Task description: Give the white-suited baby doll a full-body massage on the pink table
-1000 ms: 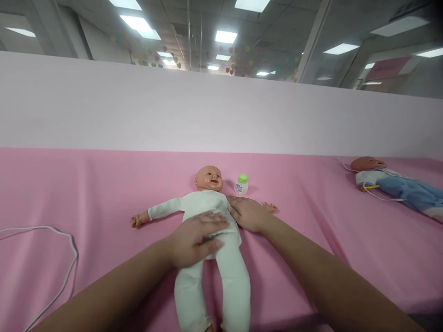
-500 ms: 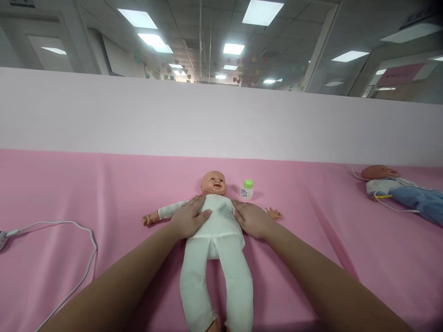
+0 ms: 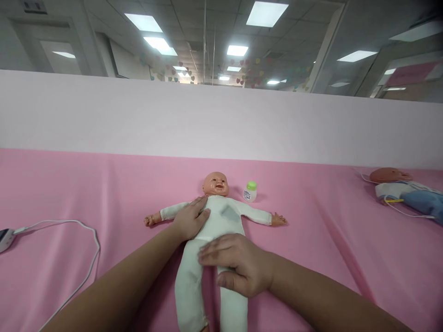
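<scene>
A baby doll (image 3: 226, 216) in a white cloth suit lies on its back, arms spread and head away from me. My left hand (image 3: 192, 218) rests open along the side of its chest, on the left of the view, fingers reaching to the shoulder. Over the doll's hips and upper thighs is my right hand (image 3: 237, 265), fingers stretched out and thumb apart. Whether its fingers touch the cloth I cannot tell. A small clear bottle (image 3: 249, 192) with a green cap stands beside the doll's head.
Pink cloth (image 3: 138, 184) covers the table, up to a white low wall (image 3: 207, 120) with glass above it. At the right lies a second doll (image 3: 415, 196) in blue and white with thin tubing. A white cable (image 3: 92, 263) runs from a white device (image 3: 6, 240) at the left.
My right hand has left the doll's chest and moved down towards its hips, uncovering the doll's arm on that side. The left hand stays at the chest. The view has shifted slightly.
</scene>
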A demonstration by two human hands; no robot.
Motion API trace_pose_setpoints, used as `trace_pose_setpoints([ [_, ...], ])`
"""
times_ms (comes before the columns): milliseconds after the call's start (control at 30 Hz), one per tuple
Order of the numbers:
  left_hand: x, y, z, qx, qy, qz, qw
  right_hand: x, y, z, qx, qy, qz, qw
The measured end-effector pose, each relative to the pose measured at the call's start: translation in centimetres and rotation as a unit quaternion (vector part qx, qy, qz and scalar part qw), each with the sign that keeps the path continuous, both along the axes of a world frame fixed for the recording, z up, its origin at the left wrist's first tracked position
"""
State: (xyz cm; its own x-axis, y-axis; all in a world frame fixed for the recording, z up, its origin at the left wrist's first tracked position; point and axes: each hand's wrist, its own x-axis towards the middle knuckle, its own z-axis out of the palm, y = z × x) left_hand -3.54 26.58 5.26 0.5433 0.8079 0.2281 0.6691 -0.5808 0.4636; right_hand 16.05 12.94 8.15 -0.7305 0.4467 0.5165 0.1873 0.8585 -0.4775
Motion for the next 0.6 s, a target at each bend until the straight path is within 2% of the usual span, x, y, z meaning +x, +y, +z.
trace_pose_setpoints([
  [133, 0.1, 0.0, -0.1, -0.002, -0.008, -0.007, 1.000, 1.6, 1.9, -0.3, -0.025, -0.079, -0.097, 0.992],
  [300, -0.1, 0.0, -0.2, -0.024, -0.023, -0.002, 0.999, 4.0, 4.4, -0.5, -0.080, -0.168, -0.212, 0.959],
  [600, -0.7, -0.3, 0.2, -0.041, -0.041, -0.033, 0.998, 6.8, 6.7, -1.6, -0.124, -0.169, -0.341, 0.916],
])
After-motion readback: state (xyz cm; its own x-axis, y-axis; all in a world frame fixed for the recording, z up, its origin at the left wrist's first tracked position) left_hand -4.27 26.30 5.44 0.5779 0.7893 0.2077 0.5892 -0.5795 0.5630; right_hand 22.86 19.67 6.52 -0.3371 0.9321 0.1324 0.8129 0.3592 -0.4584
